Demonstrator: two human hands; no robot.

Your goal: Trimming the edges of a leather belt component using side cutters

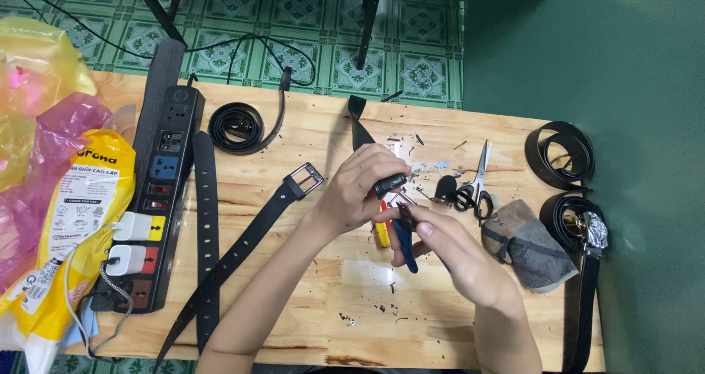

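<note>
Spreading across the floor is a wooden table [440, 322], with a power strip [158, 190] at nine o'clock and a long belt [242, 249] lying diagonally beside it. Both forearms rise from six o'clock, meeting at centre. The left hand [356, 190] curls closed round a belt end [389, 184]. The right hand [448, 253] grips pliers [402, 231] touching it. Scissors [476, 187] lie at two o'clock.

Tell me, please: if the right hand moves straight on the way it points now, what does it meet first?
Probably the belt end pinched in the left hand. The right hand points up-left with pliers, almost touching it already.
</note>
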